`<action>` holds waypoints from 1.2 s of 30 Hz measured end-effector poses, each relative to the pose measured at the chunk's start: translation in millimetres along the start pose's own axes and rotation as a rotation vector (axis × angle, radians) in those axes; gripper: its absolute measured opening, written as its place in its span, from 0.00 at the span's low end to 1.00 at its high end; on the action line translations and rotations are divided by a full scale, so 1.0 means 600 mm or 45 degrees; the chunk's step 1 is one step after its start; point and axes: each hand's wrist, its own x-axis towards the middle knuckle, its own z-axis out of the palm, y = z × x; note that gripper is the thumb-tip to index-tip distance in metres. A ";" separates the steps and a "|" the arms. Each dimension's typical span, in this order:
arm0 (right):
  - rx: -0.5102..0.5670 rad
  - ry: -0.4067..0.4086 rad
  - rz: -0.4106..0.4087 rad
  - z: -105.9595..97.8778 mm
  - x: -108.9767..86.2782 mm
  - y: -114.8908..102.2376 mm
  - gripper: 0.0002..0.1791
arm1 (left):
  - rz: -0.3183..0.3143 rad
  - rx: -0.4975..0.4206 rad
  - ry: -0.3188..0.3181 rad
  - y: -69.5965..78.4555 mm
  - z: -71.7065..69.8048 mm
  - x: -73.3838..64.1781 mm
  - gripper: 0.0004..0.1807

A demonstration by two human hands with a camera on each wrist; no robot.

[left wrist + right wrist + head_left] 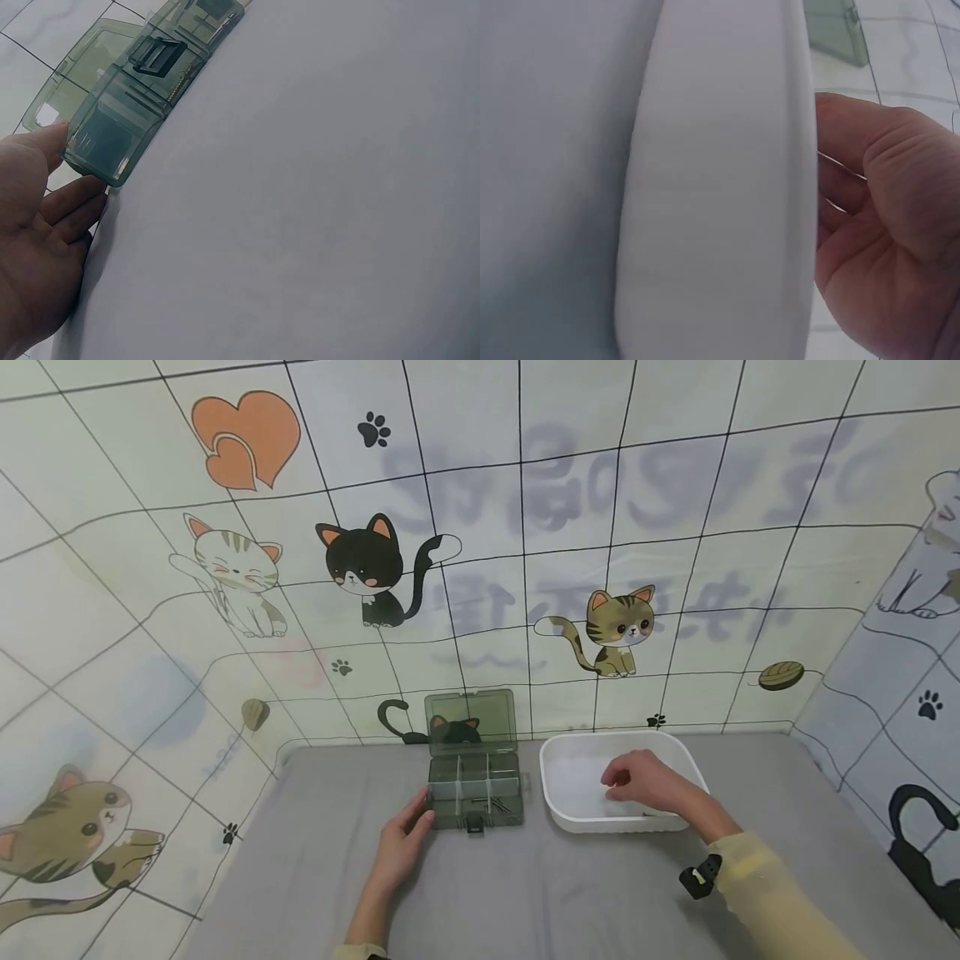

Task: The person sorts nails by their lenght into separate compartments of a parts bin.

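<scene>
A translucent green compartment box (476,810) stands at the back of the table with its lid (472,718) raised. Thin metal screws (501,806) lie in its right-hand section. My left hand (402,842) touches the box's left end, thumb at the edge and extended fingers against the lower corner (79,199). Over the white tray (557,806) hangs my right hand (647,779), fingers loosely bent with a gap between thumb and forefinger and nothing visible between them. In the right wrist view the tray wall (720,180) hides the fingertips of that hand (900,217).
A grey cloth covers the table (315,860). Behind the box and tray rises a cat-printed curtain (487,568), close to the raised lid. A small dark bit (654,814) shows at the tray's near side, by the right wrist.
</scene>
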 end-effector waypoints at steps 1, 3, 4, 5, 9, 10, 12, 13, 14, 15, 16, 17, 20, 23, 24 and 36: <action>-0.016 -0.004 -0.001 -0.002 -0.005 0.007 0.08 | -0.005 -0.001 -0.002 0.001 0.000 0.000 0.26; -0.042 -0.005 -0.006 -0.006 -0.013 0.020 0.08 | -0.015 0.003 -0.004 0.003 -0.001 -0.001 0.26; -0.045 -0.005 -0.002 -0.007 -0.016 0.025 0.08 | -0.017 0.003 -0.006 0.003 -0.001 -0.002 0.26; -0.050 -0.008 0.002 -0.008 -0.019 0.030 0.08 | -0.014 0.003 -0.007 0.004 -0.001 -0.002 0.26; -0.056 -0.052 0.028 -0.013 -0.026 0.040 0.08 | 0.000 0.005 -0.008 0.001 -0.001 -0.002 0.26; -0.059 -0.068 0.043 -0.013 -0.026 0.041 0.08 | 0.004 0.006 -0.007 0.001 -0.001 -0.002 0.26; -0.094 -0.107 0.049 -0.014 -0.027 0.043 0.07 | 0.009 0.007 -0.003 -0.001 -0.001 -0.002 0.26; -0.109 -0.128 0.054 -0.014 -0.027 0.045 0.06 | 0.011 0.006 -0.003 -0.001 -0.001 -0.003 0.26; -0.123 -0.147 0.058 -0.014 -0.026 0.046 0.06 | 0.012 0.003 -0.002 -0.002 -0.001 -0.002 0.26; -0.136 -0.167 0.062 -0.013 -0.026 0.048 0.06 | 0.013 0.005 -0.001 -0.002 -0.001 -0.003 0.26; -0.147 -0.183 0.059 -0.012 -0.026 0.051 0.05 | 0.007 0.009 -0.001 -0.002 -0.001 -0.002 0.26; -0.155 -0.195 0.057 -0.011 -0.026 0.053 0.05 | 0.000 0.011 -0.002 -0.001 -0.001 -0.002 0.26; -0.158 -0.218 0.079 -0.011 -0.026 0.054 0.04 | -0.015 0.010 0.000 0.000 0.000 0.000 0.26; -0.158 -0.231 0.106 -0.012 -0.025 0.053 0.06 | -0.009 0.005 -0.001 0.001 0.001 0.002 0.26; -0.152 -0.237 0.123 -0.013 -0.025 0.052 0.08 | -0.003 0.003 -0.001 0.001 0.001 0.002 0.26; -0.125 -0.250 0.102 -0.011 -0.022 0.062 0.11 | -0.025 0.018 0.000 0.002 0.001 -0.002 0.26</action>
